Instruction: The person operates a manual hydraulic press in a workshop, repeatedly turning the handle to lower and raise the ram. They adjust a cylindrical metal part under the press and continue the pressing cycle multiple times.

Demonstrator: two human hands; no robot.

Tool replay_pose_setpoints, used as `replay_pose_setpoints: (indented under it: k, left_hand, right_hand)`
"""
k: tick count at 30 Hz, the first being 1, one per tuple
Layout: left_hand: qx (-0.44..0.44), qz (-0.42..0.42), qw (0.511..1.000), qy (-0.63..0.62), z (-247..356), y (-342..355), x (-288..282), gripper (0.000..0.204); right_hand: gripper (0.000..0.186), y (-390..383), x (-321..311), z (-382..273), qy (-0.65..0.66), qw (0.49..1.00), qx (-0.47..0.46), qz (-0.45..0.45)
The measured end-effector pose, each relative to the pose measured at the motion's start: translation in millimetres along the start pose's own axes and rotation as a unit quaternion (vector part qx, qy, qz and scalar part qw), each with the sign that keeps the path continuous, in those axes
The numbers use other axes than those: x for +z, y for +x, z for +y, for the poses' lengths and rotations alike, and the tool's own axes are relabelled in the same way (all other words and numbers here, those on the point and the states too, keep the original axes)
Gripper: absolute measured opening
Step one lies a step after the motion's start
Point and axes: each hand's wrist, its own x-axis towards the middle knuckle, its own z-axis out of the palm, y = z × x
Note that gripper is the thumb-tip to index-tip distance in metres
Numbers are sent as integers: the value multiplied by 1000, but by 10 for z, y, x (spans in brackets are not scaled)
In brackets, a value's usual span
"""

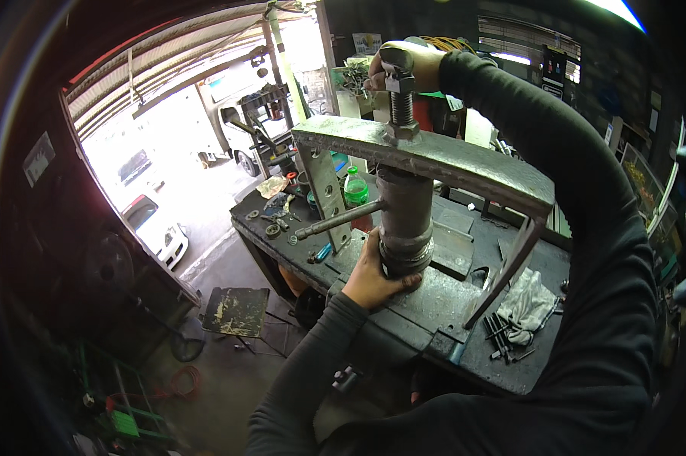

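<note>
A steel press frame point(503, 182) stands on the dark workbench point(521, 372), with a large threaded bolt point(401, 102) through its top bar. Beneath the bar is an upright steel cylinder point(404, 209) with a side rod point(335, 218). My left hand point(373, 277) grips the ringed lower end of the cylinder, its fingers curled round it. My right hand point(427, 67) is closed at the bolt's head, partly hidden behind it, the arm raised over the frame's right side.
A green-capped bottle point(355, 182), small metal parts point(273, 229), a white rag point(527, 304) and dark tools point(501, 337) lie around the frame. On the floor is a square stool point(235, 310) and red cable point(179, 384). A white car point(157, 232) is outside the open doorway.
</note>
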Motion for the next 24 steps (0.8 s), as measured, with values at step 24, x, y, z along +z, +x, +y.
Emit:
replay_pose_setpoints:
  k: [24]
  left_hand:
    - [-57,-19,994,-95,-67,-74,-87,112]
  right_hand:
    - [24,-1195,-397,-312,-220,970,14,99]
